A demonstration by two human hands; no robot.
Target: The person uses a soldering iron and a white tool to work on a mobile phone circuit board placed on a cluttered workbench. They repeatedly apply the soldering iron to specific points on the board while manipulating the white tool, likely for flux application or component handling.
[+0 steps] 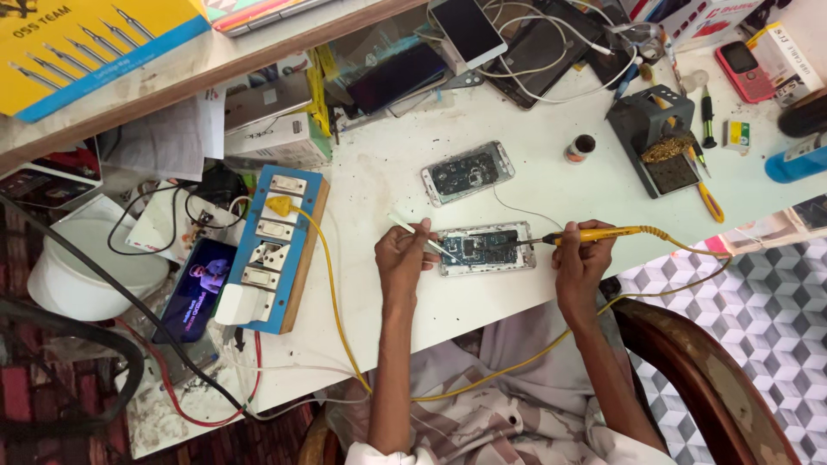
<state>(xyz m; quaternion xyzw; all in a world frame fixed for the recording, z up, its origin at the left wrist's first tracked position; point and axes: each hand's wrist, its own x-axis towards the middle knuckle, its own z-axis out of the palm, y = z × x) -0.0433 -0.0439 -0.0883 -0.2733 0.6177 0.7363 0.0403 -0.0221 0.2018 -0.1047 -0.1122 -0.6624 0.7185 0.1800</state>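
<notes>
An opened phone (485, 249), circuit board bared, lies lengthwise across the white tabletop (551, 172) between both hands. A yellow soldering iron (594, 234), clamped in the right hand (581, 263), points leftward onto it; the left hand (403, 256) fingers pinch a thin white tool (422, 238) at its left end.

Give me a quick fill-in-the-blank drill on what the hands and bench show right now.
1. The right hand holds a soldering iron with a ____ handle.
2. The left hand holds a thin white ____ over the opened phone.
3. A second opened phone lies ____ from the person than the one being worked on.
4. The switch board has a ____ face.

Missing words: yellow; stick; farther; blue
</notes>
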